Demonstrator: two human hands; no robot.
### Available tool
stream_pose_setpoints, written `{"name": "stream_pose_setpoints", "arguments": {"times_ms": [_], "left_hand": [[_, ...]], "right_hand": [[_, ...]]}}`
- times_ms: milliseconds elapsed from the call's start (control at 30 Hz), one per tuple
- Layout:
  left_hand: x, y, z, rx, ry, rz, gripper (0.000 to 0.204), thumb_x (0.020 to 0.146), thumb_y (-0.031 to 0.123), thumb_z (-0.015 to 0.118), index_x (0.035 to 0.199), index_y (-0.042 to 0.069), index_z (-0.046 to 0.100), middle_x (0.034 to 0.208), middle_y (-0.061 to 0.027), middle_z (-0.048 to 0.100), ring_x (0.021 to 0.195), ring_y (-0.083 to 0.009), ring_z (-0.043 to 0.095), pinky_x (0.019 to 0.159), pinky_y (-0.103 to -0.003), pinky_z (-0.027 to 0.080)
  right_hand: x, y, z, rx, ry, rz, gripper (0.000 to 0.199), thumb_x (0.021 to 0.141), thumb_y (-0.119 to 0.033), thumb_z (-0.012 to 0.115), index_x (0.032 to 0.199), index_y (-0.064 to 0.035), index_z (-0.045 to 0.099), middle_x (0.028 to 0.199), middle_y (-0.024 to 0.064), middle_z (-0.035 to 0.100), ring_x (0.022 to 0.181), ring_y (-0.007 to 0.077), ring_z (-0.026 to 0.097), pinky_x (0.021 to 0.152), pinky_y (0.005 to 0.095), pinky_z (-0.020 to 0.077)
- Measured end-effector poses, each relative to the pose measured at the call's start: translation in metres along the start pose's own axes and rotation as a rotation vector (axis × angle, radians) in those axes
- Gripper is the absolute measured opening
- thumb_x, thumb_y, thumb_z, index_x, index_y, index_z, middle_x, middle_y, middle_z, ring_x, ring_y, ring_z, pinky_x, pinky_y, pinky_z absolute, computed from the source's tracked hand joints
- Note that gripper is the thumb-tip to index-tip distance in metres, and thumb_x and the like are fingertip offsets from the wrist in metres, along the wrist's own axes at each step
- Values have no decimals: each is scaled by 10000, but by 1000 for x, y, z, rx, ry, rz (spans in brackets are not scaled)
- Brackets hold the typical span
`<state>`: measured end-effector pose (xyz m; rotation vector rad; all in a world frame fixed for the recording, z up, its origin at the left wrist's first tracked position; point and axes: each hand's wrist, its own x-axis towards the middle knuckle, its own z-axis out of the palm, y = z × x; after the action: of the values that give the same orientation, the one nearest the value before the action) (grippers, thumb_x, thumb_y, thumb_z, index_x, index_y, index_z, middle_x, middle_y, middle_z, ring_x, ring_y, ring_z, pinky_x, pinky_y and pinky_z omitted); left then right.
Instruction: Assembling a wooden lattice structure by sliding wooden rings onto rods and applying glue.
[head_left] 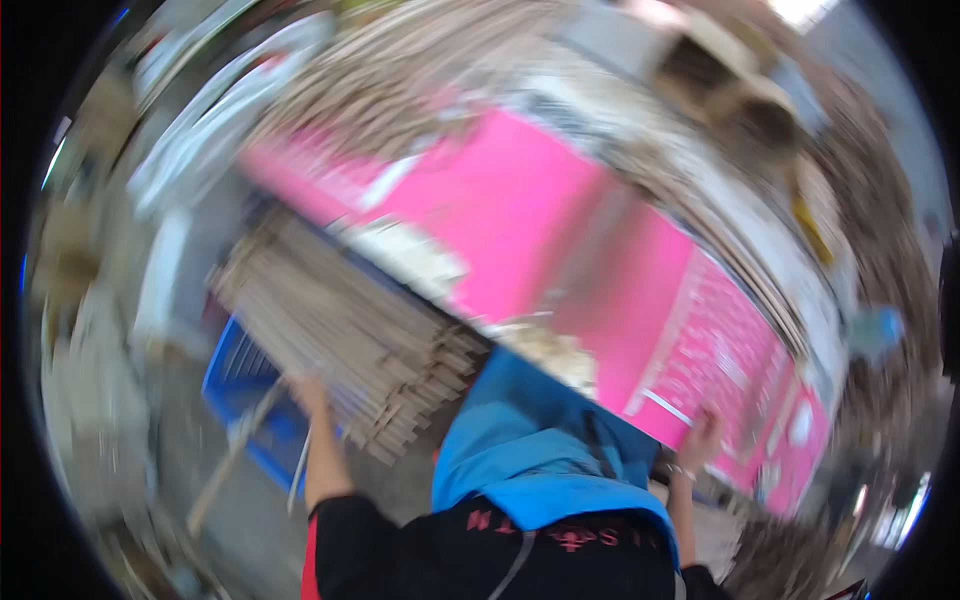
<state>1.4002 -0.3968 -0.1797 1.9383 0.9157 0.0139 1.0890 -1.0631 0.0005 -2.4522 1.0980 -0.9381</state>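
Note:
My left hand [310,393] is at the edge of a stack of long brown strips [330,310], beside a blue plastic basket [240,375]. Motion blur smears its fingers, so whether it grips the strips I cannot tell. My right hand [703,432] rests at the near edge of the pink tabletop sheet [520,190]; its fingers look bent but are blurred, and nothing shows clearly in them. Torn pale patches [405,255] mark the sheet's near edge.
More brown strips [370,75] are heaped across the table's far left. Cardboard tubes or boxes [740,100] stand at the far right, near a pale blue-green container [877,328]. White sacks [225,120] lie to the left. A blue apron [530,440] covers my front.

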Motion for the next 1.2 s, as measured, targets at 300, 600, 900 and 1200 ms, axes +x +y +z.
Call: {"name": "stream_pose_setpoints", "arguments": {"times_ms": [300, 600, 900, 1200], "left_hand": [[-230, 329, 159, -61, -298, 1295, 291, 965, 101, 613, 1238, 0, 612, 1308, -144, 631, 1250, -290, 553, 1086, -439, 382], [-457, 460, 417, 329, -995, 2081, 718, 846, 176, 742, 1492, 143, 431, 1493, -95, 483, 1363, -315, 471, 1170, -480, 336], [-502, 506, 531, 1001, -1386, 1821, 1045, 726, 627, 772, 1573, 178, 357, 1449, -180, 534, 1361, -377, 486, 1113, -472, 420], [-513, 503, 520, 1095, -1343, 1939, 1130, 606, 469, 864, 1574, 221, 337, 1289, -184, 572, 1186, -398, 578, 999, -475, 496]], "right_hand": [[15, -42, -15, -50, 16, 159, 101, 878, -24, 610, 956, -59, 663, 850, 103, 642, 764, 287, 614, 680, 391, 484], [21, -38, -22, -33, 27, 172, 100, 822, -39, 654, 912, -79, 664, 808, 100, 613, 752, 307, 590, 663, 414, 470], [27, -33, -30, 10, 5, 189, 135, 779, -34, 677, 909, -70, 676, 755, 81, 570, 691, 272, 573, 602, 396, 462], [30, -30, -32, 22, 0, 184, 143, 765, -34, 694, 899, -80, 671, 711, 76, 534, 660, 255, 558, 582, 382, 448]]}}
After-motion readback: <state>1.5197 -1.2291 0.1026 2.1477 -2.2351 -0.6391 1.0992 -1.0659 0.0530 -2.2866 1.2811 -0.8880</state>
